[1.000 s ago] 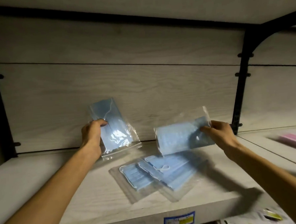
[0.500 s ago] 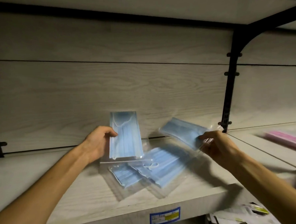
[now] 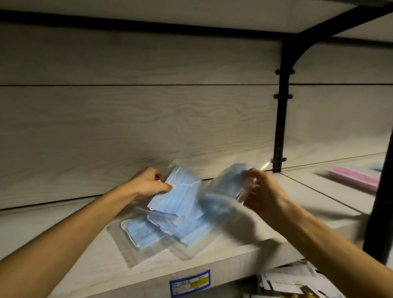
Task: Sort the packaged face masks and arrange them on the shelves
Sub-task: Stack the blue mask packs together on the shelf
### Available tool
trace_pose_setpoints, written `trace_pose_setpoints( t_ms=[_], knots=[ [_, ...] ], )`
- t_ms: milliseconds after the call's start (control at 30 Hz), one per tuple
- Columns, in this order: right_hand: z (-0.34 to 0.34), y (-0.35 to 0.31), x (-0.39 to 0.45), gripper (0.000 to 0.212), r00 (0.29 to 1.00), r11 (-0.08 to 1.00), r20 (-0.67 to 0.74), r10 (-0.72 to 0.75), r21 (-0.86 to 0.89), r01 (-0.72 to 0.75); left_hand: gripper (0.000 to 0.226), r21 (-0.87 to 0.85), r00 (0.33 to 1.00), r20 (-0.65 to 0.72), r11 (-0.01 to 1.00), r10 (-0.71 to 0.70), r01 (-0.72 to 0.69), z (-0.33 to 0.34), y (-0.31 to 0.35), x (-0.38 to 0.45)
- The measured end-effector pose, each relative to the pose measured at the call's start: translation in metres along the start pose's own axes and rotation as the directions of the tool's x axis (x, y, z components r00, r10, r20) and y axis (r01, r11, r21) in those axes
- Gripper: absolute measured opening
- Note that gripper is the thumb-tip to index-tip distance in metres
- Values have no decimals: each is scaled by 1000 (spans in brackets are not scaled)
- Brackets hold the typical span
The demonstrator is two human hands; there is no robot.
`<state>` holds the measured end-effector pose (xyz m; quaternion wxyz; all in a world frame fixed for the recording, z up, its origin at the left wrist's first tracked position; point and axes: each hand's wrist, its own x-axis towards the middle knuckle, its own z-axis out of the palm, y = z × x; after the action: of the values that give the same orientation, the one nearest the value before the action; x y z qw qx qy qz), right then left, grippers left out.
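My left hand (image 3: 150,183) pinches the top edge of a clear packet with a blue face mask (image 3: 178,195), tilted over the pale wooden shelf (image 3: 82,252). My right hand (image 3: 259,192) grips a second blue mask packet (image 3: 220,193), blurred by motion, just right of the first. Beneath both, more blue mask packets (image 3: 149,231) lie overlapping flat on the shelf board near its front edge.
A black bracket post (image 3: 282,126) divides this bay from the one at right, where a pink mask packet (image 3: 354,178) lies. A blue-and-yellow price label (image 3: 190,284) sits on the shelf's front edge. Printed packages (image 3: 296,287) lie on the lower shelf at right.
Both hands have lowered their packets towards the pile on the shelf. The left packet tipped from upright to slanted; the right packet swung down and leftward.
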<state>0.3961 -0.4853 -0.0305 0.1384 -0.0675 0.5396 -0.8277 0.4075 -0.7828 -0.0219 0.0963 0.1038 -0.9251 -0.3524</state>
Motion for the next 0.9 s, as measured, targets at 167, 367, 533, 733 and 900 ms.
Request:
trace_pose_setpoints(
  t_ms=[167, 367, 533, 733, 900],
  knots=[
    [-7, 4, -15, 69, 984, 706, 123, 129, -708, -4, 56, 159, 990, 96, 983, -108, 91, 10, 3, 1],
    [-34, -15, -15, 74, 955, 742, 67, 287, -647, -177, 84, 256, 987, 158, 967, -33, -9, 16, -2, -19],
    [-63, -13, -17, 12, 1000, 716, 4, 28, -698, -17, 92, 153, 985, 173, 988, 10, -37, 18, -1, -18],
    [-59, -10, -23, 18, 987, 621, 150, 51, -779, 86, 98, 277, 979, 149, 956, -143, 97, 13, 3, -9],
    [-25, -2, -22, 34, 949, 461, 281, 142, -867, 188, 56, 307, 971, 170, 945, -170, 111, 14, 17, -6]
  ],
)
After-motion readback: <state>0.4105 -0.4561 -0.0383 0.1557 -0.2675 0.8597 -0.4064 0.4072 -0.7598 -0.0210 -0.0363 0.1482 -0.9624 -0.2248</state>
